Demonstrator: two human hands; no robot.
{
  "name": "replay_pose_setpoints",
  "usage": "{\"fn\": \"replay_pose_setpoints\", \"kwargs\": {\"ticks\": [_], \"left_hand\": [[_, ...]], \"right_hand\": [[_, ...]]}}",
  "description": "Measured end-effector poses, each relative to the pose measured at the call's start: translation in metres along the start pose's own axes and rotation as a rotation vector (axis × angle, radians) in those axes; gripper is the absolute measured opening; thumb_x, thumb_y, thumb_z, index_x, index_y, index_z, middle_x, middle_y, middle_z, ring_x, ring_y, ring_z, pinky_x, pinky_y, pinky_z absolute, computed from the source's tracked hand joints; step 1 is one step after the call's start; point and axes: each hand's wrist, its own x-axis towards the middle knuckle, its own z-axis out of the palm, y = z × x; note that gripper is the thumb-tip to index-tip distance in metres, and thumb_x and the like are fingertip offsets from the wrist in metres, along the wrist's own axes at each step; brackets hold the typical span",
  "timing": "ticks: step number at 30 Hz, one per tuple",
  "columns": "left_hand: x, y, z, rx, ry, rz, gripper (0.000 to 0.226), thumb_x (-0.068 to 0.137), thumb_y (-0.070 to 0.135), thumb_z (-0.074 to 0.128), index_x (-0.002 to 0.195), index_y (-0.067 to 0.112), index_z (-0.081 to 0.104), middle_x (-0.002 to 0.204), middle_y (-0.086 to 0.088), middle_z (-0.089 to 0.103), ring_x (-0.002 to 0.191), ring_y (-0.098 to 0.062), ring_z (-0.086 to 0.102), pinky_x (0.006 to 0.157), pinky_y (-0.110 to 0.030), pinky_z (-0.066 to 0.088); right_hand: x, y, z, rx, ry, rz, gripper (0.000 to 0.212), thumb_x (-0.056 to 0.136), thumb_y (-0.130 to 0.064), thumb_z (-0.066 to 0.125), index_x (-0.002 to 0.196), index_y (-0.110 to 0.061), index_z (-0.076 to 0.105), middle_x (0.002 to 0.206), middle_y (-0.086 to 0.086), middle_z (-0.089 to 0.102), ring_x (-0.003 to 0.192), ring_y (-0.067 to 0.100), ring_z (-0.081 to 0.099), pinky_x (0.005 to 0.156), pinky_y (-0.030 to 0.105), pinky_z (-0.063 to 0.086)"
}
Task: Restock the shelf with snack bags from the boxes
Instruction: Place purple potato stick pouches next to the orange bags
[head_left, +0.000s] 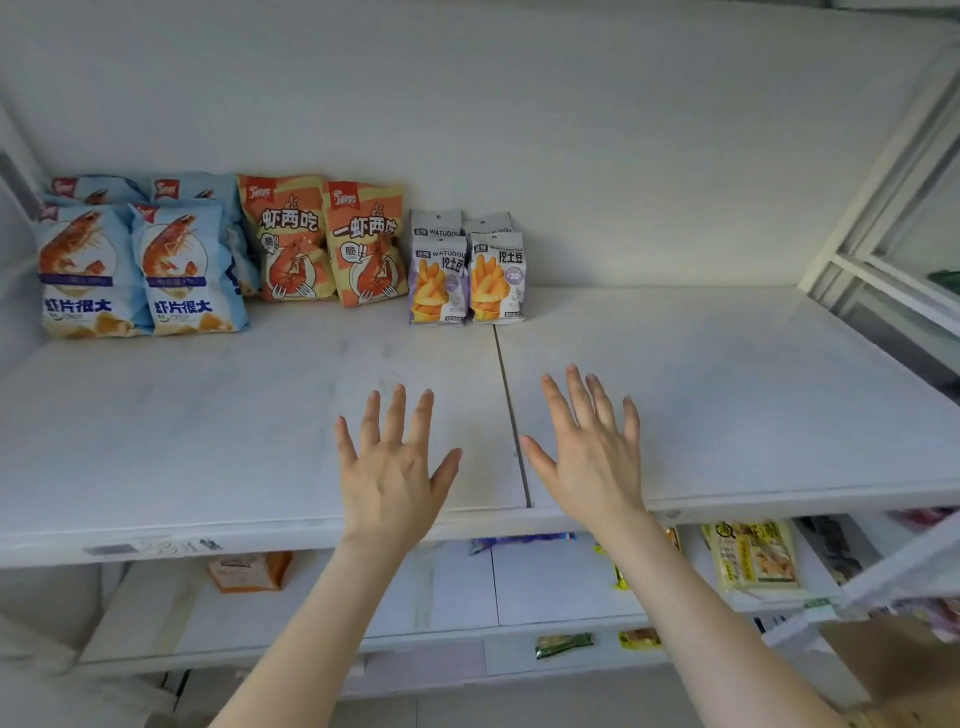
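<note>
Over the front of the white shelf (727, 395), my left hand (392, 467) and my right hand (592, 452) are held out with fingers spread, holding nothing. At the back left of this shelf stand blue prawn-chip bags (140, 270), orange prawn snack bags (322, 239) and small purple potato-stick bags (467, 275). A brown cardboard box (893, 670) shows at the bottom right corner.
Lower shelves hold an orange packet (249, 571), a yellow packet (753, 556), a blue wrapper (519, 543) and small green and yellow packs (563, 644). A white frame (883, 218) borders the shelf on the right. A seam (511, 415) splits the shelf board.
</note>
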Motion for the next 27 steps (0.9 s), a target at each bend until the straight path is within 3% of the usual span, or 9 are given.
{"fn": "replay_pose_setpoints", "kwargs": {"ticks": [4, 11, 16, 22, 27], "left_hand": [[-0.048, 0.021, -0.024, -0.056, 0.047, 0.084, 0.069, 0.09, 0.059, 0.03, 0.142, 0.017, 0.046, 0.146, -0.014, 0.046, 0.136, -0.038, 0.039, 0.106, -0.063, 0.031], [-0.132, 0.035, -0.05, -0.186, 0.039, 0.303, 0.066, 0.091, 0.057, 0.038, 0.143, 0.017, 0.043, 0.149, -0.012, 0.042, 0.14, -0.034, 0.035, 0.111, -0.059, 0.027], [-0.191, 0.034, -0.057, -0.263, -0.027, 0.494, 0.067, 0.09, 0.057, 0.037, 0.141, 0.015, 0.047, 0.146, -0.013, 0.047, 0.137, -0.033, 0.04, 0.11, -0.058, 0.029], [-0.254, 0.056, -0.066, -0.321, -0.089, 0.696, 0.066, 0.088, 0.056, 0.039, 0.139, 0.014, 0.05, 0.145, -0.014, 0.047, 0.136, -0.035, 0.041, 0.109, -0.059, 0.032], [-0.311, 0.093, -0.073, -0.376, -0.115, 0.902, 0.066, 0.086, 0.055, 0.037, 0.136, 0.014, 0.051, 0.143, -0.014, 0.05, 0.134, -0.034, 0.043, 0.108, -0.057, 0.03]], "right_hand": [[-0.057, 0.002, -0.033, 0.008, 0.018, 0.034, 0.07, 0.092, -0.059, 0.028, 0.149, -0.018, 0.036, 0.157, 0.009, 0.031, 0.143, 0.028, 0.031, 0.111, 0.058, 0.022], [-0.177, -0.012, -0.082, -0.015, 0.004, 0.196, 0.074, 0.092, -0.062, 0.032, 0.153, -0.021, 0.025, 0.159, 0.006, 0.025, 0.146, 0.024, 0.024, 0.113, 0.055, 0.023], [-0.265, -0.03, -0.109, -0.087, 0.02, 0.407, 0.074, 0.09, -0.06, 0.04, 0.151, -0.019, 0.032, 0.158, 0.007, 0.029, 0.145, 0.024, 0.027, 0.114, 0.052, 0.016], [-0.371, -0.048, -0.135, -0.135, -0.008, 0.648, 0.072, 0.09, -0.059, 0.043, 0.149, -0.019, 0.035, 0.156, 0.007, 0.033, 0.144, 0.024, 0.031, 0.111, 0.057, 0.028], [-0.457, -0.05, -0.154, -0.223, -0.06, 0.852, 0.073, 0.089, -0.061, 0.038, 0.149, -0.02, 0.036, 0.155, 0.006, 0.035, 0.142, 0.025, 0.034, 0.11, 0.055, 0.026]]}}
